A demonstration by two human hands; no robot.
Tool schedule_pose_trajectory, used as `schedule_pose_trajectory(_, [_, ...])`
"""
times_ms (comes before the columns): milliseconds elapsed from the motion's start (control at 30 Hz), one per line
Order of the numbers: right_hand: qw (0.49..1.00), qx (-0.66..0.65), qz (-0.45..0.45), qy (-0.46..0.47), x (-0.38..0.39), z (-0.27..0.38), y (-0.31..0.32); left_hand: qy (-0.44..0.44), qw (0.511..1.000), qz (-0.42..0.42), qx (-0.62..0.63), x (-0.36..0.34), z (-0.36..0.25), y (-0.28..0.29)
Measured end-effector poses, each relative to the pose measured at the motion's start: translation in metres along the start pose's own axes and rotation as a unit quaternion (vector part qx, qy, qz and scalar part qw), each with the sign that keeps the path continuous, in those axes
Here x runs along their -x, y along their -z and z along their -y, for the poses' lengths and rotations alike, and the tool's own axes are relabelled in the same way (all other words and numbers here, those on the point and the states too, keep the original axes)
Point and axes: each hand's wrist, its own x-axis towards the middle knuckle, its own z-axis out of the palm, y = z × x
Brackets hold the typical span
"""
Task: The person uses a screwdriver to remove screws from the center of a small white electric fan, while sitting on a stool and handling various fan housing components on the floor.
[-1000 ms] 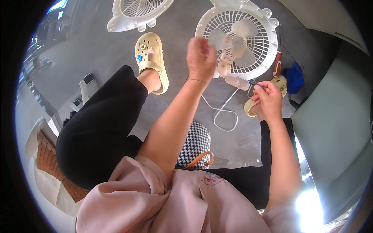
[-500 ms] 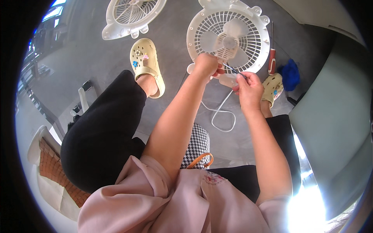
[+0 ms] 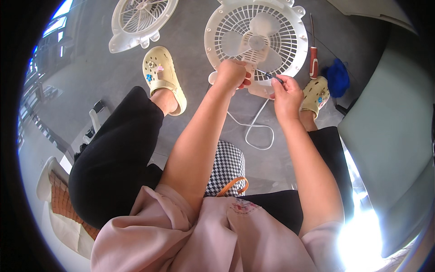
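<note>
A white fan housing (image 3: 211, 43) lies on the grey floor in front of me, its pale translucent blades and hub facing up inside a slotted round grille. My right hand (image 3: 288, 97) pinches a small dark screwdriver (image 3: 276, 78), whose thin shaft points up and left to the fan's lower casing. Curled against that same casing is my left hand (image 3: 232, 74), just left of the screwdriver's tip. The back of the hand hides what its fingers hold, if anything. From the casing a white cable (image 3: 273, 136) runs toward me and loops on the floor.
Another white grille part (image 3: 124, 41) lies at the far left. A red-handled screwdriver (image 3: 313, 63) and a crumpled blue thing (image 3: 337, 78) are at the right, near my right clog (image 3: 315, 96). A houndstooth stool (image 3: 226, 163) is beneath me; a grey-green panel (image 3: 389, 127) rises at the right.
The view has shifted slightly, so the fan and both hands appear farther left and up. Both hands stay at the fan's lower casing, the small screwdriver still in my right.
</note>
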Motion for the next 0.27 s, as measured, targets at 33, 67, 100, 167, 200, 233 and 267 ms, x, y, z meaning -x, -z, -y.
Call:
schedule_pose_trajectory(33, [1.0,0.001,-0.001,0.0,0.0,-0.001,-0.001,-0.005,1.0,-0.005,-0.006,0.001,0.0,-0.001])
schedule_pose_trajectory(67, [0.999,-0.039,-0.011,-0.031,0.001,-0.001,-0.004,-0.005,1.0,-0.003,-0.006,0.0,0.001,-0.002])
schedule_pose_trajectory(100, [0.995,-0.078,-0.02,-0.061,0.003,-0.002,-0.006,-0.003,1.0,0.001,-0.004,-0.001,0.002,-0.003])
schedule_pose_trajectory(167, [0.991,-0.087,-0.036,-0.092,0.005,0.001,-0.012,-0.001,1.0,0.004,-0.001,-0.002,0.003,-0.003])
schedule_pose_trajectory(200, [0.986,-0.097,-0.05,-0.124,0.006,0.003,-0.016,0.0,1.0,0.001,-0.007,-0.001,0.004,-0.002])
schedule_pose_trajectory(233, [0.986,-0.092,-0.057,-0.127,0.006,0.002,-0.02,0.001,1.0,-0.002,-0.013,-0.001,0.004,-0.002])
schedule_pose_trajectory(267, [0.986,-0.085,-0.066,-0.129,0.005,0.001,-0.022,-0.002,1.0,0.0,-0.016,-0.001,0.004,-0.004])
